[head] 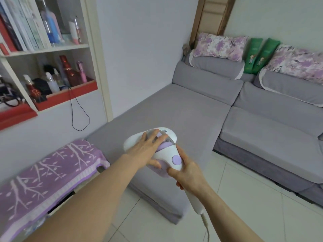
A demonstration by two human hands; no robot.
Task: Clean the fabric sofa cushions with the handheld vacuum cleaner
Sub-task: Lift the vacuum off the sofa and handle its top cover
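A white and lilac handheld vacuum cleaner (172, 154) rests on the near end of the grey chaise cushion (174, 109) of the fabric sofa. My right hand (188, 173) is wrapped around its handle, thumb near the round lilac button. My left hand (148, 149) lies flat over the vacuum's body, fingers spread on the clear dust cup. The white cord (205, 222) trails from the handle's end toward the floor. More grey seat cushions (269, 137) run along the right wall.
Floral purple pillows (220, 45) and green packages (257, 56) sit on the sofa back. A shelf with bottles and books (52, 49) hangs at left, a black cord (80, 117) dangling. A purple patterned cloth (43, 173) covers a low stand. White floor tiles (253, 206) lie at right.
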